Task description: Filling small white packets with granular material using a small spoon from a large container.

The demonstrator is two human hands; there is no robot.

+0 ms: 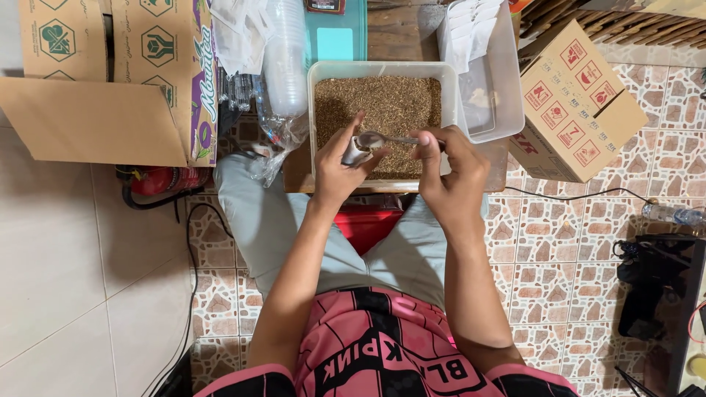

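A white plastic tub (312, 103) filled with brown granules stands in front of my knees. My right hand (448, 173) grips a metal spoon (382, 139) by its handle, the bowl pointing left over the tub's near part. My left hand (340, 165) pinches a small white sachet (358, 153) right under the spoon's bowl. Both hands hover over the granules (382, 106).
A clear lidded bin (500, 81) with white packets stands right of the tub, a printed cardboard box (581, 103) beyond it. A large open carton (95, 81) and stacked clear cups (285, 66) are at left. A red extinguisher (165, 179), cables and black gear (654, 283) lie on the tiles.
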